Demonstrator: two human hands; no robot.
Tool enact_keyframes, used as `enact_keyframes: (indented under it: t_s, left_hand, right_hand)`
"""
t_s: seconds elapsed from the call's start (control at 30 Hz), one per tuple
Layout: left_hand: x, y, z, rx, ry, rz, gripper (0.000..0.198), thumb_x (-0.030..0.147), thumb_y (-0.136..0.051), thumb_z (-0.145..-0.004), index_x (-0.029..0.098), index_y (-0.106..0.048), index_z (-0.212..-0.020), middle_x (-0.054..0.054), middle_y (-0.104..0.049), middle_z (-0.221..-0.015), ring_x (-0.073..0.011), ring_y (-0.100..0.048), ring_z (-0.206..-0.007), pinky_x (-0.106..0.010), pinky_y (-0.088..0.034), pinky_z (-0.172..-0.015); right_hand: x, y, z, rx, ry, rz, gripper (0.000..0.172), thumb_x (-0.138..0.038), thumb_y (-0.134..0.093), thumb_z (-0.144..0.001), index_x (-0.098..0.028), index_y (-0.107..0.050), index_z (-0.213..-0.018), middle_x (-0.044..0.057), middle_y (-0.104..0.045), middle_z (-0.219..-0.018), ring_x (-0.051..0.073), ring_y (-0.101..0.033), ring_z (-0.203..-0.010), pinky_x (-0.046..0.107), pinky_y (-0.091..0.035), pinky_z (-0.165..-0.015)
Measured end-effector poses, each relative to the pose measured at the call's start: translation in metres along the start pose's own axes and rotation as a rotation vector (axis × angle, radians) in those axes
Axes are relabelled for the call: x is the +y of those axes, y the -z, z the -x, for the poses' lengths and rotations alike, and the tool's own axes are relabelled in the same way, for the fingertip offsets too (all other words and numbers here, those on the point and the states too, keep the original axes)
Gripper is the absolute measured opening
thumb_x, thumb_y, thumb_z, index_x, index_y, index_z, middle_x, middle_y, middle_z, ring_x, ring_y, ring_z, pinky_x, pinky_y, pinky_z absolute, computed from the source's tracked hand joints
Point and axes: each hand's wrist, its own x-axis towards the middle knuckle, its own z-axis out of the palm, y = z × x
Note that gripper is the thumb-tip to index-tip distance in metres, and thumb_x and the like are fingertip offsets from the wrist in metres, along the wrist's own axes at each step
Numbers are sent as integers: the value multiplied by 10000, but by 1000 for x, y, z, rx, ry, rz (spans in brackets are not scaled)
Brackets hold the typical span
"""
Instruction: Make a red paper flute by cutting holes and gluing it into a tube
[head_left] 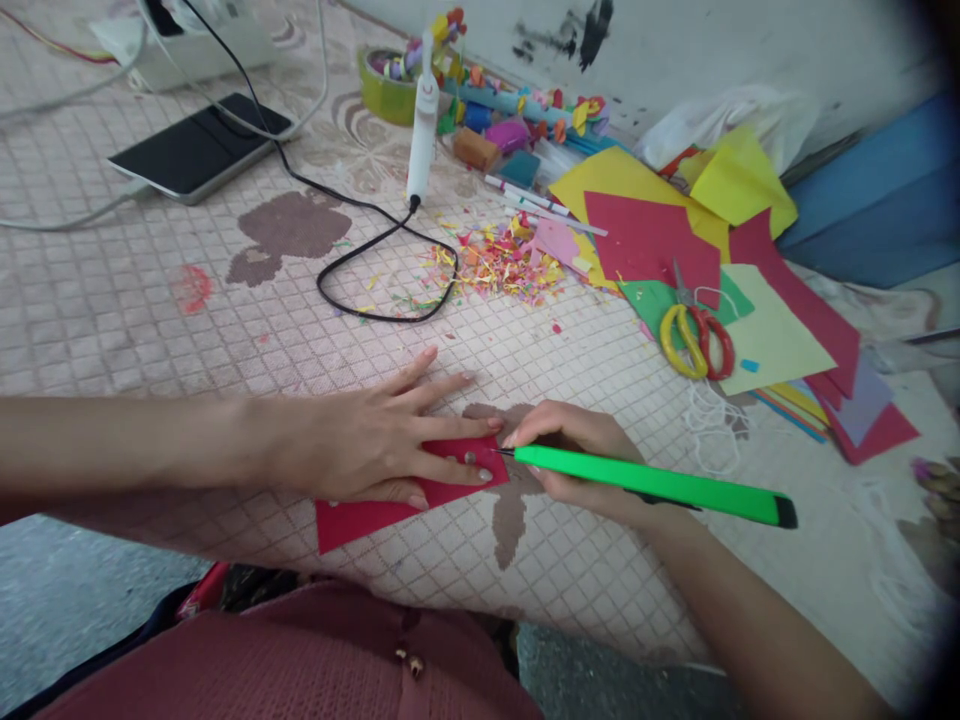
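Note:
A strip of red paper (360,520) lies near the front edge of the patterned tablecloth, with a few small pale dots on it. My left hand (382,435) is spread flat over the paper, fingers apart, covering much of it. My right hand (581,450) is closed around a bright green utility knife (645,480). The knife's thin dark tip touches or hovers just above the right end of the paper, close to my left fingertips; I cannot tell which. Its long body points away to the right.
Beyond my hands lie paper scraps (510,265), a white glue gun (424,140) with a looping black cord (360,315), and a dark tablet (199,145). To the right are scissors (697,340) on coloured paper sheets (652,240) and white string (712,430). Green tape (386,90) stands behind.

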Motion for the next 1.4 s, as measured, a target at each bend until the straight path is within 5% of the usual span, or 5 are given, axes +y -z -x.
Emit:
enact_keyframes:
  t_s: [0.27,0.43,0.7,1.2,1.4]
  left_hand:
    - [21,-9,-3,35,96,-83,610,444,-652,-944,380,-437,-1511,-56,-308,-1656,-461,-246,-1506,-774,-134,-1168]
    - [20,-8,-4,42,82,-8,582,460,-609,-968,316,-454,-1510,-135,-325,-1639,-422,-267,-1512,-744,-123,-1183]
    - [1,1,1,-14,9,-24,584,347,-588,-981,410,-399,-1530,-4,-234,-1681,-433,-175,-1534,-738,-114,-1192]
    - [25,-7,-6,34,131,-131,587,480,-645,-937,381,-473,-1490,-90,-365,-1626,-506,-311,-1462,-817,-217,-1103]
    - [14,0,-4,-37,43,-38,572,390,-567,-994,358,-397,-1538,-98,-292,-1659,-445,-198,-1526,-784,-186,-1140]
  right_hand:
    - [5,-1,2,11,-4,-36,180,-135,-645,-841,-230,-684,-988,26,-739,-940,155,-698,-853,271,-535,-719]
    - [15,-3,5,2,4,-26,205,-109,-662,-843,-237,-681,-1001,2,-721,-926,137,-668,-821,262,-518,-712]
    - [13,-2,6,-21,-21,-56,218,-125,-674,-847,-238,-685,-1034,8,-726,-981,148,-690,-915,265,-524,-774]
    - [11,-2,4,10,-9,-12,227,-100,-645,-844,-242,-677,-1018,6,-729,-961,140,-684,-862,254,-525,-730]
    - [15,-3,4,4,1,-7,235,-84,-671,-832,-241,-680,-1006,-10,-721,-941,127,-683,-856,240,-517,-735]
